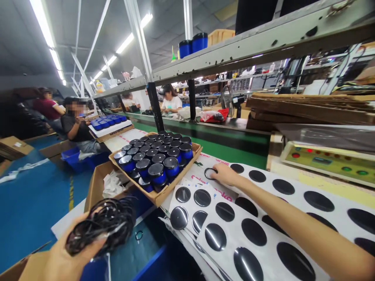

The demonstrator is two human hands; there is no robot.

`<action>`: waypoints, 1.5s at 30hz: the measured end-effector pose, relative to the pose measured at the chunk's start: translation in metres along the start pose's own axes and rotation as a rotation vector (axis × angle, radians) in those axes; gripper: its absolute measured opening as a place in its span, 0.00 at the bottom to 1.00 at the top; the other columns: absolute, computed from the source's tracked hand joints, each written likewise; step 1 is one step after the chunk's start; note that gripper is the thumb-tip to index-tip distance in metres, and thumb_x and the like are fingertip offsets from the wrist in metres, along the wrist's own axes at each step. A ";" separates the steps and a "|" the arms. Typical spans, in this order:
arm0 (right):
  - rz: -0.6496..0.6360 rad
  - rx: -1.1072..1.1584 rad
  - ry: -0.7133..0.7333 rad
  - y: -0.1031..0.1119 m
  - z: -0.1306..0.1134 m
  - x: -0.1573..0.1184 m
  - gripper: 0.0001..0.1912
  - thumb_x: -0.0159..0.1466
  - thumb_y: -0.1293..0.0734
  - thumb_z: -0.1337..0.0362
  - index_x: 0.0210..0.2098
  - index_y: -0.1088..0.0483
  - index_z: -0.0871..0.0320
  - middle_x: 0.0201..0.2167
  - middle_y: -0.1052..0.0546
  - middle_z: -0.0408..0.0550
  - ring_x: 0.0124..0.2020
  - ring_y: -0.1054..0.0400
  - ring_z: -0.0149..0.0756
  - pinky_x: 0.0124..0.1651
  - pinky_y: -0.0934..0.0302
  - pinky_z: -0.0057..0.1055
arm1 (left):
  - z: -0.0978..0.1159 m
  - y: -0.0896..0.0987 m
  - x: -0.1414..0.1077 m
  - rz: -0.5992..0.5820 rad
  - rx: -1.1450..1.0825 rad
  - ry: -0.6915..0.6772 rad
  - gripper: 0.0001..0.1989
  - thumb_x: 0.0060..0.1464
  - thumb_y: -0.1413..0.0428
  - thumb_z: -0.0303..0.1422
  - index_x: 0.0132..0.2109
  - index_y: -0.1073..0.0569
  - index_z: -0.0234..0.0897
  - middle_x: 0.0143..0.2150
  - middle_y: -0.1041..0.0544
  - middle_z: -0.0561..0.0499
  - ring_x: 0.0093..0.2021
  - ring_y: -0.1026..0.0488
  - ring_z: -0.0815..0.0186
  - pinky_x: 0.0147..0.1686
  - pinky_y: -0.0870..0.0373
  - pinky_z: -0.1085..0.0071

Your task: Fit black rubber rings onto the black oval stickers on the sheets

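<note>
A tangled bundle of thin black rings (108, 224) fills my left hand (72, 248), whose fingers wrap round it at the lower left. Over the bench, my right hand (225, 174) pinches a single black ring (205, 173) at or just above the printed surface. Left of that hand sits a shallow cardboard tray (159, 200) packed with blue jars with glossy black tops (156, 170). White sheets (202, 228) carrying round black discs (216, 236) lie under and in front of my right forearm.
One loose black ring (139, 235) lies below the tray. A cardboard box (95, 183) holds crumpled white paper. A control box (331, 162) and stacked cardboard (307, 109) stand at right. Overhead runs a metal shelf (222, 56). Co-workers (77, 127) sit farther along the line.
</note>
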State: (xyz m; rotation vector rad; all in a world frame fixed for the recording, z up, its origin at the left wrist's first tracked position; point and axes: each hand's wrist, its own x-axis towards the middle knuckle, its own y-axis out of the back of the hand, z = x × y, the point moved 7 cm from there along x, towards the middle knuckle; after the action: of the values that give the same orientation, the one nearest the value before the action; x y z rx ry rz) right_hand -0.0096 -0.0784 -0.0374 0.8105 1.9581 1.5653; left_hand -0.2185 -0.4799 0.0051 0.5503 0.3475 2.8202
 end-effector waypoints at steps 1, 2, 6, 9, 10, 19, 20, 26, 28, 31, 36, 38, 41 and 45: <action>0.000 -0.005 -0.028 -0.004 -0.002 0.006 0.14 0.65 0.36 0.58 0.45 0.31 0.62 0.44 0.27 0.50 0.43 0.31 0.37 0.46 0.34 0.40 | -0.002 -0.009 -0.006 -0.039 -0.034 0.031 0.37 0.28 0.36 0.58 0.45 0.27 0.41 0.42 0.22 0.46 0.43 0.25 0.47 0.50 0.29 0.50; 0.004 -0.009 -0.051 -0.008 -0.003 0.010 0.15 0.65 0.35 0.58 0.46 0.31 0.62 0.45 0.28 0.50 0.44 0.31 0.37 0.46 0.34 0.41 | -0.002 -0.018 -0.011 -0.088 -0.055 0.052 0.37 0.26 0.35 0.58 0.44 0.27 0.40 0.42 0.22 0.46 0.44 0.25 0.47 0.50 0.28 0.54; 0.052 -0.005 -0.105 -0.012 0.001 0.010 0.15 0.65 0.35 0.58 0.47 0.32 0.61 0.47 0.29 0.51 0.46 0.32 0.39 0.47 0.35 0.41 | 0.000 -0.052 -0.020 -0.257 -0.137 0.143 0.37 0.20 0.30 0.51 0.41 0.24 0.38 0.39 0.20 0.46 0.43 0.24 0.50 0.41 0.23 0.66; 0.107 0.006 -0.103 -0.011 0.004 0.007 0.15 0.65 0.35 0.59 0.47 0.32 0.62 0.48 0.29 0.51 0.47 0.32 0.39 0.48 0.35 0.42 | -0.001 -0.070 -0.023 -0.306 -0.260 0.184 0.37 0.21 0.28 0.46 0.43 0.24 0.37 0.41 0.20 0.46 0.43 0.23 0.51 0.38 0.23 0.70; 0.122 0.010 -0.098 -0.012 0.005 0.007 0.15 0.65 0.36 0.59 0.47 0.32 0.62 0.47 0.29 0.51 0.47 0.32 0.39 0.48 0.35 0.42 | 0.000 -0.075 -0.024 -0.315 -0.306 0.185 0.37 0.21 0.28 0.44 0.44 0.24 0.38 0.42 0.20 0.47 0.44 0.24 0.52 0.39 0.23 0.71; 0.131 0.042 0.021 -0.014 0.005 0.015 0.14 0.66 0.37 0.58 0.46 0.32 0.61 0.44 0.28 0.50 0.43 0.31 0.36 0.46 0.34 0.40 | 0.016 -0.106 -0.039 -0.380 -0.444 0.232 0.33 0.29 0.29 0.45 0.46 0.24 0.38 0.43 0.21 0.48 0.46 0.25 0.55 0.43 0.27 0.74; 0.121 0.051 0.060 -0.010 0.005 0.013 0.14 0.67 0.37 0.59 0.47 0.32 0.61 0.44 0.28 0.49 0.42 0.31 0.36 0.45 0.34 0.39 | 0.015 -0.106 -0.039 -0.380 -0.436 0.231 0.33 0.29 0.30 0.46 0.45 0.24 0.39 0.43 0.21 0.49 0.46 0.25 0.55 0.44 0.27 0.74; -0.067 0.079 0.422 -0.001 0.003 0.001 0.10 0.64 0.34 0.59 0.37 0.30 0.61 0.39 0.27 0.47 0.41 0.32 0.34 0.45 0.35 0.38 | -0.006 -0.103 -0.039 -0.375 -0.386 0.260 0.33 0.33 0.32 0.48 0.47 0.24 0.38 0.45 0.21 0.48 0.49 0.26 0.56 0.49 0.30 0.73; -0.094 0.087 0.494 -0.003 0.002 -0.001 0.10 0.64 0.34 0.60 0.35 0.30 0.62 0.38 0.27 0.46 0.41 0.32 0.34 0.46 0.36 0.39 | -0.013 -0.102 -0.039 -0.365 -0.372 0.285 0.34 0.33 0.32 0.48 0.49 0.25 0.38 0.45 0.21 0.48 0.49 0.26 0.55 0.49 0.30 0.72; -0.058 0.120 0.491 -0.006 -0.001 0.000 0.10 0.65 0.35 0.60 0.36 0.30 0.62 0.37 0.26 0.45 0.40 0.31 0.34 0.46 0.35 0.39 | -0.020 -0.101 -0.039 -0.352 -0.351 0.312 0.36 0.33 0.32 0.49 0.49 0.26 0.37 0.47 0.22 0.47 0.50 0.27 0.54 0.50 0.29 0.70; 0.178 0.234 0.230 0.015 0.014 0.014 0.11 0.67 0.38 0.59 0.39 0.30 0.61 0.35 0.26 0.45 0.33 0.31 0.29 0.36 0.33 0.31 | -0.024 -0.101 -0.040 -0.365 -0.362 0.368 0.36 0.33 0.32 0.49 0.50 0.27 0.37 0.48 0.23 0.45 0.50 0.27 0.51 0.51 0.28 0.66; 0.315 0.295 0.101 0.037 0.027 0.022 0.12 0.68 0.39 0.58 0.41 0.31 0.62 0.33 0.27 0.44 0.29 0.32 0.27 0.31 0.34 0.28 | -0.025 -0.100 -0.042 -0.347 -0.381 0.429 0.37 0.30 0.31 0.49 0.48 0.26 0.36 0.45 0.21 0.44 0.50 0.27 0.48 0.51 0.28 0.61; 0.555 0.370 0.007 0.081 0.032 0.025 0.13 0.68 0.39 0.57 0.43 0.32 0.62 0.34 0.28 0.44 0.29 0.33 0.27 0.31 0.35 0.27 | -0.019 -0.106 -0.048 -0.317 -0.455 0.537 0.38 0.27 0.30 0.50 0.47 0.25 0.34 0.40 0.20 0.43 0.50 0.27 0.44 0.51 0.28 0.54; 0.837 0.458 0.164 0.125 -0.023 -0.023 0.14 0.69 0.45 0.58 0.38 0.34 0.60 0.34 0.29 0.48 0.33 0.35 0.31 0.36 0.36 0.32 | 0.002 -0.128 -0.051 -0.385 -0.633 0.558 0.34 0.34 0.31 0.47 0.48 0.26 0.34 0.44 0.21 0.43 0.52 0.28 0.47 0.53 0.30 0.55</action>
State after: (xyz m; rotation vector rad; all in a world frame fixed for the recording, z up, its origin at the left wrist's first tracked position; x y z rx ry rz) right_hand 0.0084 -0.0904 0.0900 1.9338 2.2797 1.6313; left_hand -0.1474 -0.3739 -0.0455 -0.3985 -0.3174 2.4473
